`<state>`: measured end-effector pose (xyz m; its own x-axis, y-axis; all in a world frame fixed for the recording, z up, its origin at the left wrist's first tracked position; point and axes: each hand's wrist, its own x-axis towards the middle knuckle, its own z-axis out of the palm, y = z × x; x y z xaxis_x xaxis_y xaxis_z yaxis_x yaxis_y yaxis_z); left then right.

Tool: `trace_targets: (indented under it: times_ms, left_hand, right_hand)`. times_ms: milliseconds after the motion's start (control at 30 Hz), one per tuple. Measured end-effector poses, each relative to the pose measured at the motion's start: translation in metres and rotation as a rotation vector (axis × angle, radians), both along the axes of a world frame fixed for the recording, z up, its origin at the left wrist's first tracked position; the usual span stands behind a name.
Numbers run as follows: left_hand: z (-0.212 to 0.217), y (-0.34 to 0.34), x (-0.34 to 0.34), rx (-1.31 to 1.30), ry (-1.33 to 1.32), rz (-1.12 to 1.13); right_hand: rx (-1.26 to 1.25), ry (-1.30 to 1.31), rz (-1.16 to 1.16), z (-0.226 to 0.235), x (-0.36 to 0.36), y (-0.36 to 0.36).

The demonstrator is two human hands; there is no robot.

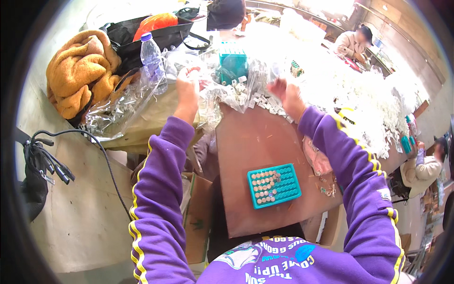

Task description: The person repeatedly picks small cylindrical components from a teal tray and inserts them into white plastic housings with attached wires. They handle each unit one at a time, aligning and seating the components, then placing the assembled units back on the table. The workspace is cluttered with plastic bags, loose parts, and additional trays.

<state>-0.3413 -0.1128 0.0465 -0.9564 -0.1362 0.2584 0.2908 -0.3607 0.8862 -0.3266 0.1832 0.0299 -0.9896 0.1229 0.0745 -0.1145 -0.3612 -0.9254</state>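
My left hand (187,90) is raised over the far left of the brown table, its fingers closed; what they hold is washed out by glare. A bit of red shows beside the fingertips. My right hand (291,98) is above a heap of small white pieces (272,104), its fingers blurred. Between the hands lies a crumpled clear plastic bag (255,78), and I cannot tell whether either hand grips it. Behind it stands a stack of teal trays (233,64). Nearer me, a teal tray (283,185) has round pale pieces in its left cups.
A bottle with a purple cap (152,64), an orange-brown blanket (80,71) and a black bag (137,35) sit at the left. A large white pile (369,109) covers the right side. Pink cloth (317,158) lies near my right forearm. Two people work farther off.
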Motion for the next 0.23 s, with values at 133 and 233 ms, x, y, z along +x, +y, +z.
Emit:
trace_targets:
  times_ms: [133,233]
  left_hand:
    - [0.007,0.008,-0.010,0.083,-0.106,0.074]
    - [0.007,0.010,-0.020,0.111,-0.163,0.087]
  right_hand:
    - [1.391,0.568,0.050,-0.055,-0.028,0.016]
    - [1.609,0.803,0.028,-0.070,-0.050,0.003]
